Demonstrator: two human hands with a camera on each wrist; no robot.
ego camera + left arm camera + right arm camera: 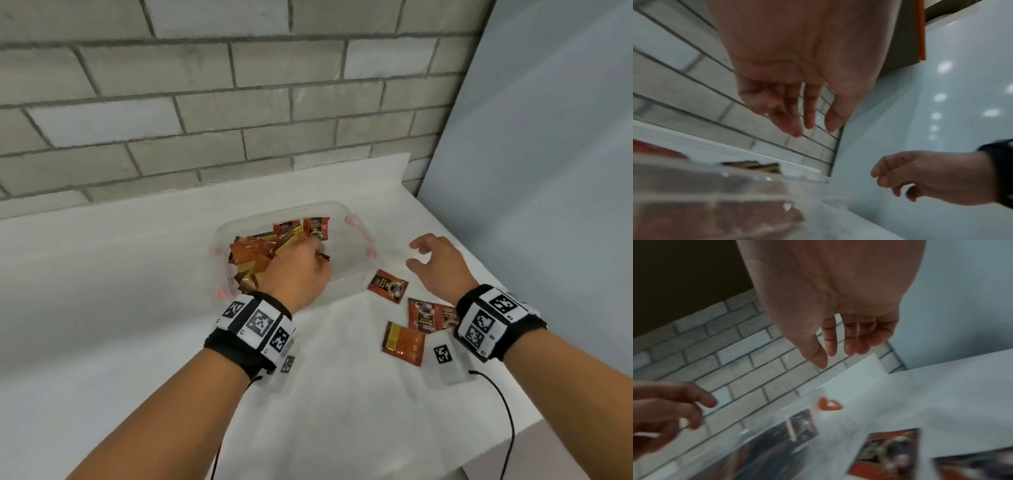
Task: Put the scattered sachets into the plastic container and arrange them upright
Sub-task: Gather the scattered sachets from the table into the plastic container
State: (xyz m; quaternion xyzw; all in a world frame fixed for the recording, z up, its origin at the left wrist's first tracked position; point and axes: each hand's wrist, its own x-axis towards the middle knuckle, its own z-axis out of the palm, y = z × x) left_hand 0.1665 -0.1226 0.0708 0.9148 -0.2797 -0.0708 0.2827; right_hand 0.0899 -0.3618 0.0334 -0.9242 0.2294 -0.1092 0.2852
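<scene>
Under the left hand (297,274) (fingers loose, empty) sits the plastic container (356,263); right hand (438,263) hovers relaxed beside a flat sachet (388,286), long axis pointing at the container.

Left hand (296,274) fills the container's (346,212) left half; its right half lies open.

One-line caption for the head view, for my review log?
Left hand reaches into the sachet-filled container; right hand hovers open above loose sachets on the counter.
</scene>
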